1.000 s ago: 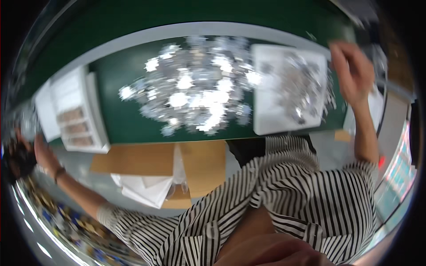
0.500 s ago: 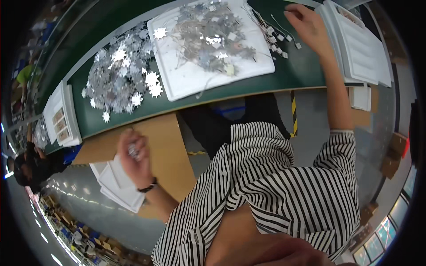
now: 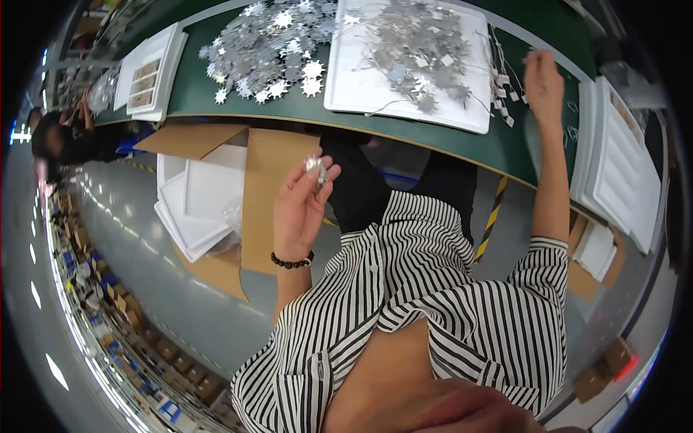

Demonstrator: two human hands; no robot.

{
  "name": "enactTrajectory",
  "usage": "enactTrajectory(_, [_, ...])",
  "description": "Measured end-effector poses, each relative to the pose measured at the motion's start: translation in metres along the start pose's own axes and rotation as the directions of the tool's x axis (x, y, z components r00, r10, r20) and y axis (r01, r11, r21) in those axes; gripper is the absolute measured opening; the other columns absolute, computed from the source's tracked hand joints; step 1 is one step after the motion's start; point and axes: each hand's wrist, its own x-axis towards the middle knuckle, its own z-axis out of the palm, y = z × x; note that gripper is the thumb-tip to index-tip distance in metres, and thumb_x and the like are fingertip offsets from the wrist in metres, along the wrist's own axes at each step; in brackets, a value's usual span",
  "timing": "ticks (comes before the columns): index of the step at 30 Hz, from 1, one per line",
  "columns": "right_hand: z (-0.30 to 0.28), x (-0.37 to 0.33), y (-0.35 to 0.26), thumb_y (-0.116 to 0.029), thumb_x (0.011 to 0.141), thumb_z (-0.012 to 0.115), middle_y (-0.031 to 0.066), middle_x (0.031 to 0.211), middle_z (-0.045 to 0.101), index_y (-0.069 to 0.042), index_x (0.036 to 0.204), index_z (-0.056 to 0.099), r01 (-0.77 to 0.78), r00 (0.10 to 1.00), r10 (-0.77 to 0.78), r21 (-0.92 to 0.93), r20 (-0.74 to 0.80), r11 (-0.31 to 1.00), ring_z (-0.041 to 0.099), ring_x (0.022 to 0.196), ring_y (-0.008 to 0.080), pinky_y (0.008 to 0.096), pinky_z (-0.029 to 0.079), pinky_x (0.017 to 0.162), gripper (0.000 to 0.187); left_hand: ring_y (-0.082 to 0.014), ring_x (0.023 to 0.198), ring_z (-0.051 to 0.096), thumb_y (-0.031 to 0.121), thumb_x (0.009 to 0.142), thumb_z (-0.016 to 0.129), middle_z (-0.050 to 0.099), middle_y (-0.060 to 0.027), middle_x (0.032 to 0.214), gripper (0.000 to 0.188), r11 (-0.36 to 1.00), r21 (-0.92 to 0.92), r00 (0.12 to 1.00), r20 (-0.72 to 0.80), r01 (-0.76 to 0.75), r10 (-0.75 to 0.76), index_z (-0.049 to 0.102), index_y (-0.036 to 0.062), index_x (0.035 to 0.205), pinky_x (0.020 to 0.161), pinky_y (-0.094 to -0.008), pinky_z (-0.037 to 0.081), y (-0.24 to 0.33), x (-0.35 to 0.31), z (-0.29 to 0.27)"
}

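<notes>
Head view. Left hand: fingers pinching shiny silver piece, possibly several, off table, near its edge. Right hand: fingers curled, grasp cannot be told; beside plugged wires. Handling, judged: light pinch, wires untangled.

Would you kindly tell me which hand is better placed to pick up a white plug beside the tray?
Probably the right hand: it is close to the plugs, while the left hand holds silvery metal.
</notes>
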Motion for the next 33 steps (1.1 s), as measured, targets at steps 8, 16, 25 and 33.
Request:
enactTrajectory(8, [-0.031, 0.031, -0.141, -0.018, 0.097, 0.065, 0.0043, 0.077, 0.066, 0.001, 0.104, 0.065, -0.236, 0.948, 0.313, 0.534, -0.058, 0.812, 0.059, 0.066, 0.0110, 0.0218, 0.046, 0.064, 0.020, -0.0134, 0.077, 0.060, 0.011, 0.099, 0.061, 0.065, -0.0093, 0.099, 0.023, 0.943, 0.202, 0.963, 0.105, -0.265, 0.248, 0.061, -0.0008, 0.119, 0.058, -0.0205, 0.045, 0.028, 0.065, 0.109])
enactTrajectory(16, [0.017, 0.028, -0.216, -0.009, 0.095, 0.066, 0.0010, 0.074, 0.062, 0.000, 0.103, 0.070, -0.489, 0.846, 0.150, 0.633, 0.511, 0.601, 0.053, 0.069, 0.0065, 0.0168, 0.040, 0.063, 0.013, -0.0179, 0.088, 0.066, 0.007, 0.098, 0.062, 0.067, -0.0118, 0.104, 0.027, 0.968, 0.082, 0.946, 0.246, -0.237, 0.211, 0.060, -0.0004, 0.124, 0.073, -0.0259, 0.056, 0.027, 0.112, 0.153])
enactTrajectory(25, [0.030, 0.035, -0.225, -0.011, 0.096, 0.063, 0.0023, 0.067, 0.060, 0.000, 0.100, 0.070, -0.727, 0.678, 0.141, 0.629, 0.721, 0.278, 0.041, 0.051, 0.0043, 0.0150, 0.028, 0.045, 0.014, -0.0180, 0.093, 0.066, 0.004, 0.095, 0.067, 0.067, -0.0122, 0.108, 0.030, 0.822, 0.175, 0.832, 0.247, -0.542, 0.496, 0.059, -0.0003, 0.124, 0.078, -0.0291, 0.061, 0.017, 0.124, 0.150])
enactTrajectory(33, [0.040, 0.033, -0.223, -0.012, 0.099, 0.057, 0.0011, 0.062, 0.054, 0.001, 0.105, 0.067, -0.798, 0.602, 0.067, 0.602, 0.796, 0.025, 0.031, 0.046, 0.0031, 0.0174, 0.020, 0.040, 0.018, -0.0184, 0.096, 0.065, -0.001, 0.093, 0.068, 0.067, -0.0128, 0.112, 0.026, 0.765, 0.073, 0.753, 0.258, -0.640, 0.605, 0.061, -0.0004, 0.118, 0.084, -0.0308, 0.061, 0.007, 0.129, 0.152])
